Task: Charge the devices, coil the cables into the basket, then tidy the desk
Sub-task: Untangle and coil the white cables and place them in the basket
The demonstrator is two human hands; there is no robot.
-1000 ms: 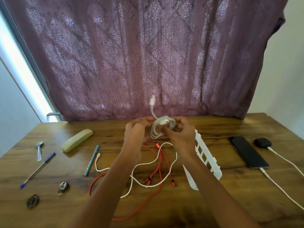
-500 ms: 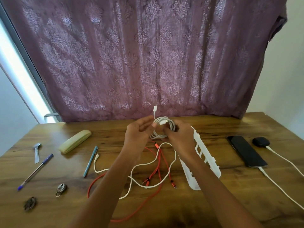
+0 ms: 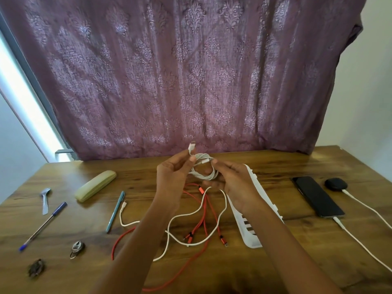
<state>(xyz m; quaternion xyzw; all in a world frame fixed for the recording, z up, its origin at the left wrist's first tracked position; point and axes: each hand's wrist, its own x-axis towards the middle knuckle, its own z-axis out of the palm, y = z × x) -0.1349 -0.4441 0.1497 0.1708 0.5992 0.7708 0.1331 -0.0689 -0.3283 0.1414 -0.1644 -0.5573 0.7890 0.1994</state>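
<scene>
Between left hand (image 3: 172, 177) and right hand (image 3: 235, 179), both grips hold the coil (image 3: 202, 176).

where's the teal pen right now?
Head view: the teal pen lies on the desk left of centre, below and right of the beige case, with the end of a loose white cable just to its right.

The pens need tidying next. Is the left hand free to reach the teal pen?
Probably not yet: the left hand pinches the coiled white cable, though the teal pen lies unobstructed nearby.
</scene>
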